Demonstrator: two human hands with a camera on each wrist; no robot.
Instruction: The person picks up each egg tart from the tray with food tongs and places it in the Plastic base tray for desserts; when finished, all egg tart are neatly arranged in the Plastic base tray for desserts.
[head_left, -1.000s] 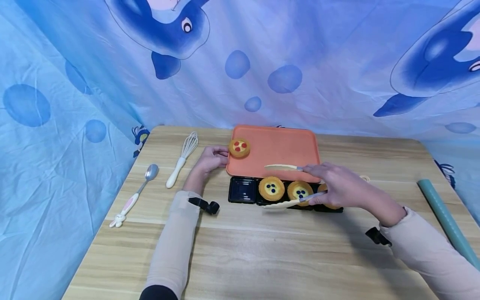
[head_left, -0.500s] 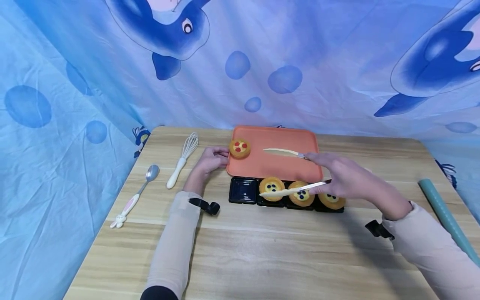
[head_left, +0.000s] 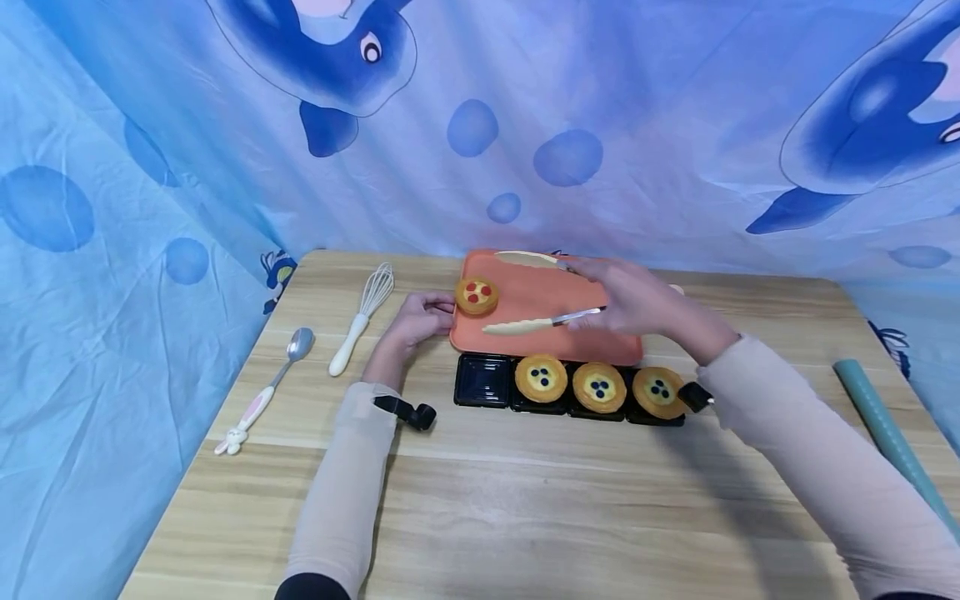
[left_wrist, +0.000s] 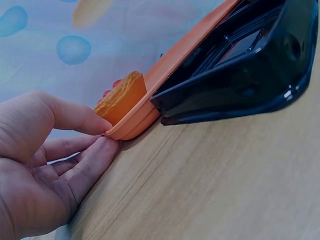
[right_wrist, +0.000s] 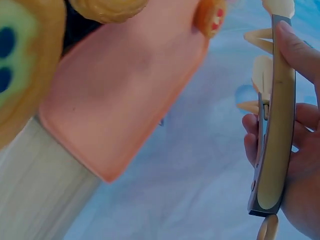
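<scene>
My left hand (head_left: 422,318) pinches the left rim of an orange tray (head_left: 551,287), its thumb on top of the rim and fingers beneath in the left wrist view. Just inside that rim sits a tart with red pieces on top (head_left: 477,296). In my right hand (head_left: 637,298) is a pair of tongs (head_left: 517,326) with cream tips, which are spread apart with nothing between them. They hang over the tray, pointing left toward the red-topped tart. The right wrist view shows the tongs' long handle (right_wrist: 279,130) between thumb and fingers.
Along the tray's near edge runs a row of black containers (head_left: 483,380); the leftmost is bare, and the others hold blueberry tarts (head_left: 599,387). To the left lie a whisk (head_left: 363,322) and a bunny-handled spoon (head_left: 268,392). A teal roll (head_left: 892,437) lies at the right.
My right hand has moved the spread tongs leftward and away from me, from over the blueberry tarts to over the orange tray. My left hand has stayed at the tray's rim.
</scene>
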